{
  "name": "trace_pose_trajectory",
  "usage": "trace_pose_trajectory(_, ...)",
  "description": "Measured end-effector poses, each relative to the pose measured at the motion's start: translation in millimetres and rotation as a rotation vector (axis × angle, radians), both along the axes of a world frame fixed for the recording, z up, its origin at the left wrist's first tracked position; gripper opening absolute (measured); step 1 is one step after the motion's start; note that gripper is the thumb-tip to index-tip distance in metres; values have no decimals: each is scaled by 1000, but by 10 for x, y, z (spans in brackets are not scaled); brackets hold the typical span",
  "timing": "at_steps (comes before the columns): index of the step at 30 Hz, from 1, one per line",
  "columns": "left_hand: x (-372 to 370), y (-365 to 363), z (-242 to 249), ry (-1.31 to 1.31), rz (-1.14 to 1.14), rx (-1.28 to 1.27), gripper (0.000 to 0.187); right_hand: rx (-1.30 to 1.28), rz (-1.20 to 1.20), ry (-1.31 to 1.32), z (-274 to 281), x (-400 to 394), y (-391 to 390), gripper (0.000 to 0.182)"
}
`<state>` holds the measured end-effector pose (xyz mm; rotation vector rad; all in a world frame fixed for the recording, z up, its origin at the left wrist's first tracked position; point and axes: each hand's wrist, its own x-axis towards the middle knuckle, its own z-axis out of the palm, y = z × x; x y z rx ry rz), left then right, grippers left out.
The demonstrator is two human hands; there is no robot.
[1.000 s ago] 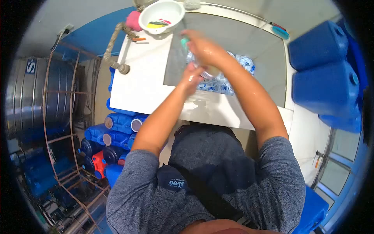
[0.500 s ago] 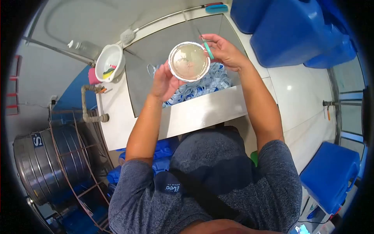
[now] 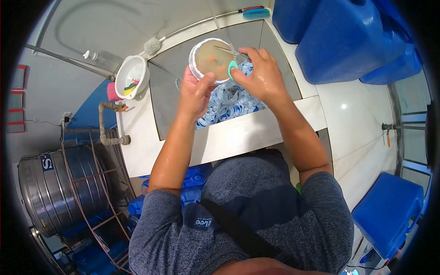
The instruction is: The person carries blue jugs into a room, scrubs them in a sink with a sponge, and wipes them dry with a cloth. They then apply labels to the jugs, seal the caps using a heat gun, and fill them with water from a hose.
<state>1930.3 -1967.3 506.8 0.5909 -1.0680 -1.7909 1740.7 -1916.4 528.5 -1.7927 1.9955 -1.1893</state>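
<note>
Over the sink, my left hand (image 3: 195, 94) is closed on a round white-rimmed tub (image 3: 211, 57) with a cloudy, pale tan face. Its thumb presses near the lower edge, and the other fingers go behind. My right hand (image 3: 264, 75) grips scissors (image 3: 233, 71) with teal handles by their finger loops. The blades are spread and overlap the right part of the tub's face. Below both hands, a heap of clear and blue plastic rings or strips (image 3: 229, 100) fills the near part of the grey sink (image 3: 169, 68).
A white basin (image 3: 120, 82) with a yellow-green sponge stands left of the sink, near a clear bottle (image 3: 103, 59). A long-handled brush (image 3: 153, 45) lies along the back ledge. Large blue jugs (image 3: 339, 41) stand at right, and another blue jug (image 3: 389, 211) sits lower right.
The tub has shifted slightly left and up and turned in my left hand. My right hand has swung the scissors from beside the rim to over its face, and the blades have spread.
</note>
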Motion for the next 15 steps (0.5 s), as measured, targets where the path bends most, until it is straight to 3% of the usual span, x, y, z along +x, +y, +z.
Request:
trace_pose_trajectory(7,-71,77,16,17,42,-17,53,-31,-55,-141,-122,179,-65,53)
trace_pose_trajectory(15,-22,126,-41,-34,19,-29,57,-26,-91,-74,-89,266,-17,52)
